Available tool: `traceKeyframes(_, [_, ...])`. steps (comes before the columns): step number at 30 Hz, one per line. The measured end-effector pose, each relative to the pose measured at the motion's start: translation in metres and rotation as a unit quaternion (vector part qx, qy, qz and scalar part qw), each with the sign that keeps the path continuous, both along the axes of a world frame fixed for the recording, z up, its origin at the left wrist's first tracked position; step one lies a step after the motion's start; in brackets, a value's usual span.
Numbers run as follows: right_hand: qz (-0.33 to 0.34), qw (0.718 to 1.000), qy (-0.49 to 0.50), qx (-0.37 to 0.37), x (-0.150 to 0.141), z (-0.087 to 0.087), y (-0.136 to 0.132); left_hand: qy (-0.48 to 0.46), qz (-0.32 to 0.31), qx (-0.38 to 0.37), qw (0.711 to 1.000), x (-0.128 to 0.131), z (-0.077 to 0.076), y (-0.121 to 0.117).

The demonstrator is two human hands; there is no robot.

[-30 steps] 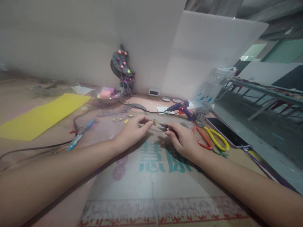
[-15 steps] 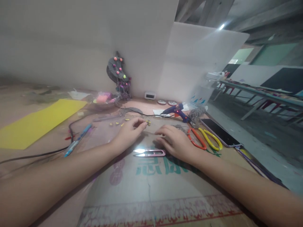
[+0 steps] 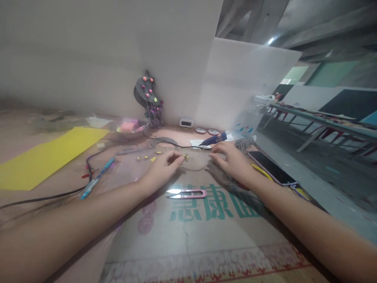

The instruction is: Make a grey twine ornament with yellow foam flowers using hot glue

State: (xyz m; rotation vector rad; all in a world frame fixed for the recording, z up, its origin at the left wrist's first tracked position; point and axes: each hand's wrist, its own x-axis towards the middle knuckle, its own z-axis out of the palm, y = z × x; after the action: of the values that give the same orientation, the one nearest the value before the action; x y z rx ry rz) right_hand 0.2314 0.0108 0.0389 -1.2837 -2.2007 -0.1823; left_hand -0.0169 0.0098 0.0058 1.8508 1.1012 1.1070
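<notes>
My left hand (image 3: pixel 165 167) pinches a small yellow-and-grey piece (image 3: pixel 185 157) between thumb and fingertips. A thin grey thread (image 3: pixel 194 170) curves from near that piece toward my right hand (image 3: pixel 228 157), whose thumb and forefinger come together on its far end. Several more small yellow pieces (image 3: pixel 153 159) lie left of my left hand. Below both hands, pink-handled thread snips (image 3: pixel 187 193) rest on the printed cardboard, blades pointing left. Behind my right hand lies a blue glue gun (image 3: pixel 214 139), its handle hidden by the hand.
A yellow sheet (image 3: pixel 55 153), a blue pen (image 3: pixel 98 179) and a black cable (image 3: pixel 44 200) are on the left. At the back stand a grey moon ornament (image 3: pixel 144 94) and a small white display (image 3: pixel 186 122). A phone (image 3: pixel 272 168) and yellow handle (image 3: pixel 262 171) sit right.
My right hand has moved right and away from me, drawing the thread out from the left hand. It now covers the glue gun's handle. The left hand stays nearly in place.
</notes>
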Motion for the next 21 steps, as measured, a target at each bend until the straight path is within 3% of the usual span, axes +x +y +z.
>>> traceKeyframes(4, [-0.146,0.986,0.058,0.046,0.037,-0.002,0.024,0.009,-0.005,-0.002,1.000,0.000,0.002,-0.001])
traceKeyframes(6, [-0.180,0.980,0.084,0.022,0.054,-0.010,0.035,0.008,-0.009,0.001,1.000,0.000,0.002,-0.001])
traceKeyframes(12, [-0.160,0.972,0.125,-0.116,0.062,-0.021,0.050,0.020,-0.007,0.013,1.000,0.001,0.000,0.001])
traceKeyframes(16, [-0.167,0.974,0.063,-0.140,0.051,-0.019,0.061,0.026,-0.011,0.010,1.000,0.000,0.000,0.000])
traceKeyframes(21, [-0.198,0.966,0.075,-0.147,0.045,-0.010,0.073,0.035,-0.004,0.000,0.999,0.000,0.000,0.000])
